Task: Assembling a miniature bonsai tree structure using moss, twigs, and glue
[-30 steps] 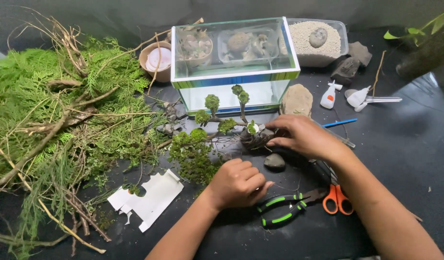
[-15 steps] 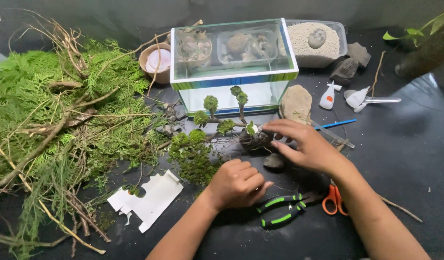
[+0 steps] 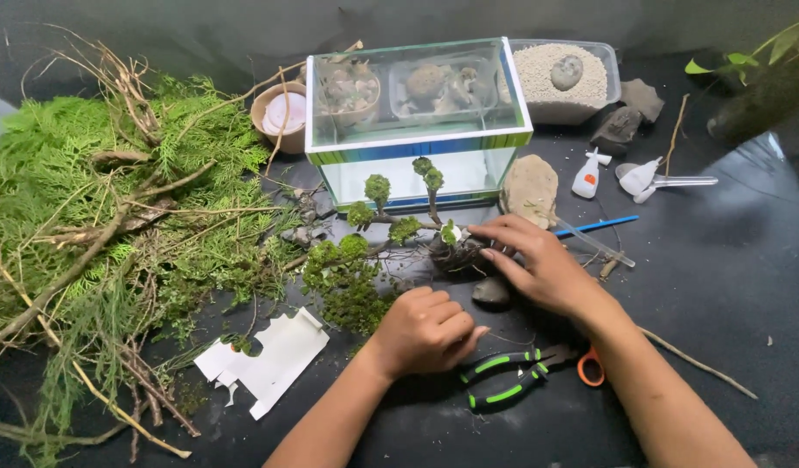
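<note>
A small model tree of twigs with green moss tufts stands on a dark rock base in front of a glass tank. My right hand rests on the base, fingertips touching its right side by a small white piece. My left hand lies curled into a fist on the black surface below the tree, beside a loose clump of green moss; I cannot see anything in it. A grey stone sits between my hands.
A large heap of green fern branches and dry twigs fills the left. Green-handled pliers and orange scissors lie under my right forearm. White paper scraps, a tan rock, a glue bottle, a gravel tub.
My right hand has shifted left along the rock base, and its forearm now covers most of the orange scissors. My left hand stays put.
</note>
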